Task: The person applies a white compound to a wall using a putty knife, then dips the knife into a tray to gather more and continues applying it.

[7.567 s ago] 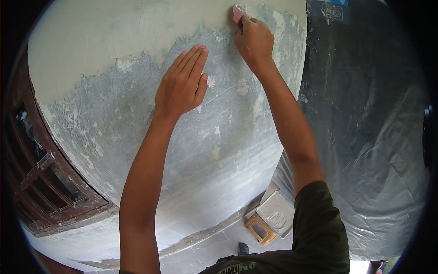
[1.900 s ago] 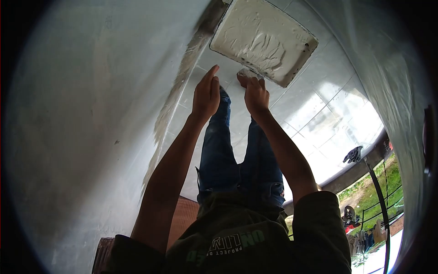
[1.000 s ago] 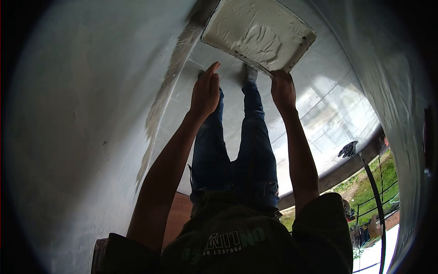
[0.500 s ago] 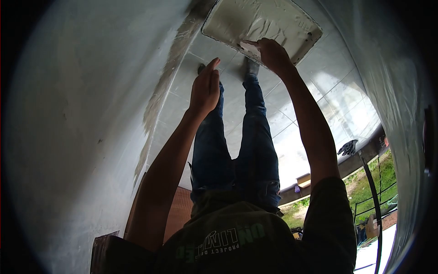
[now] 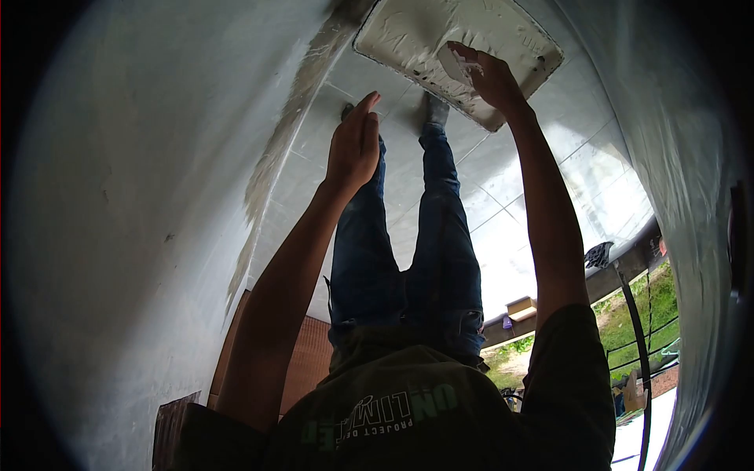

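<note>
A rectangular tray (image 5: 542,81) of pale, wet paste lies at the top of the view, its surface ridged. Over its near part, my right hand (image 5: 496,81) grips a flat scraper (image 5: 454,64), whose blade is smeared with the paste. The blade's edge appears close to the paste; whether it touches is unclear. My left hand (image 5: 355,145) is raised to the left of the tray, above the legs, with its fingers extended and nothing in it.
A grey wall (image 5: 141,180) fills the left side, meeting the tiled floor (image 5: 495,204). Clear plastic sheeting (image 5: 667,149) hangs at the right. A dark cloth (image 5: 598,254) and a small box (image 5: 521,308) are near the floor's edge.
My right hand and the scraper have moved up and slightly right, further over the tray. More of the scraper's blade shows. My left hand has barely moved.
</note>
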A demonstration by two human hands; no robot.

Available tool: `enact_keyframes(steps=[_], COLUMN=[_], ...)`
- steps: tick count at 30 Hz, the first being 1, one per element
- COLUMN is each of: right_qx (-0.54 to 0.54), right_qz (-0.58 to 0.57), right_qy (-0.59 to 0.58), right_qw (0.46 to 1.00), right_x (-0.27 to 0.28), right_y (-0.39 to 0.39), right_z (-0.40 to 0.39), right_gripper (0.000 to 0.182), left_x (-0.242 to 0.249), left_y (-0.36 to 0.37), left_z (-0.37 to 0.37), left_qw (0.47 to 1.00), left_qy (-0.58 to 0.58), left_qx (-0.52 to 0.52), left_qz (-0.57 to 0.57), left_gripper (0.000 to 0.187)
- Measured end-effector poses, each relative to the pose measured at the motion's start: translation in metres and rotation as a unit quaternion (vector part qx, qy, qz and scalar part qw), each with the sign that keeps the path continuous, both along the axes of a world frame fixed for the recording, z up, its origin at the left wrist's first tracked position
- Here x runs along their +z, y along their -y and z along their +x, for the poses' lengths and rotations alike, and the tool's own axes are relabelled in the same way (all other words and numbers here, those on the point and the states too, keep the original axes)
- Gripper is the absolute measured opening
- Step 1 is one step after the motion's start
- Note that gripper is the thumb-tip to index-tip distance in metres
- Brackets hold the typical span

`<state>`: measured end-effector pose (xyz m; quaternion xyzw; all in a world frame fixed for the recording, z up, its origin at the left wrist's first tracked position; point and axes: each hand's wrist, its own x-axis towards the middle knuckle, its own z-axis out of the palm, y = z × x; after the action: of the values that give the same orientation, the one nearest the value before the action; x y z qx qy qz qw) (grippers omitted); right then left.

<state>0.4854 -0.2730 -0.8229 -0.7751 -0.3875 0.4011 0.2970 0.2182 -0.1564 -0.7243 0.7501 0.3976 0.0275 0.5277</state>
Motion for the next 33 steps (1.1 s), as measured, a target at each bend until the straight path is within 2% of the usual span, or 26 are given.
enact_keyframes(steps=[3, 5, 6, 8, 9, 11, 14, 17, 20, 24, 26, 33], right_qx=[-0.039, -0.124, -0.124, -0.112, -0.112, -0.051, -0.082, -0.081, -0.067, -0.048, -0.039, 0.024], right_qz=[0.05, -0.089, -0.089, -0.192, -0.192, -0.011, -0.024, -0.03, -0.046, -0.069, -0.047, -0.018], right_qy=[0.014, -0.18, -0.181, -0.194, -0.195, -0.003, 0.049, 0.039, 0.054, 0.016, 0.026, -0.04], right_qw=[0.998, 0.972, 0.972, 0.955, 0.955, 0.999, 0.995, 0.996, 0.995, 0.996, 0.998, 0.999], right_x=[-0.027, -0.033, -0.036, -0.042, -0.04, -0.032, 0.0, -0.008, -0.009, -0.022, -0.046, -0.034], right_y=[0.016, 0.02, 0.025, 0.035, 0.038, 0.048, 0.035, 0.027, 0.014, 0.005, 0.01, -0.018], right_z=[0.006, 0.007, 0.005, 0.0, -0.003, -0.009, -0.007, 0.002, 0.003, 0.008, 0.009, -0.007], right_gripper=[0.058, 0.061, 0.061, 0.058, 0.058, 0.056, 0.057, 0.047, 0.056, 0.048, 0.057, 0.056], left_x=[-0.005, -0.005, -0.004, -0.003, -0.003, -0.004, -0.003, -0.006, -0.003, 0.001, -0.001, -0.001], left_y=[0.002, 0.005, 0.006, 0.006, 0.006, 0.004, 0.002, 0.003, 0.004, 0.005, 0.005, 0.007], left_z=[-0.003, -0.005, -0.005, -0.006, -0.007, -0.007, -0.007, -0.005, -0.002, -0.003, -0.006, -0.012], left_qw=[1.0, 1.0, 1.0, 1.0, 1.0, 1.0, 1.0, 1.0, 1.0, 1.0, 1.0, 1.0], left_qy=[-0.004, -0.005, -0.006, -0.005, -0.003, -0.005, -0.005, -0.003, -0.009, -0.01, -0.011, -0.001], left_qx=[-0.002, 0.0, 0.002, 0.0, -0.001, -0.001, -0.001, -0.005, -0.009, -0.008, -0.009, -0.005], left_qz=[0.001, -0.001, -0.003, -0.002, -0.001, 0.0, -0.001, 0.002, 0.001, 0.001, 0.0, -0.001], left_gripper=[0.042, 0.042, 0.041, 0.042, 0.042, 0.042, 0.042, 0.042, 0.042, 0.042, 0.042, 0.041])
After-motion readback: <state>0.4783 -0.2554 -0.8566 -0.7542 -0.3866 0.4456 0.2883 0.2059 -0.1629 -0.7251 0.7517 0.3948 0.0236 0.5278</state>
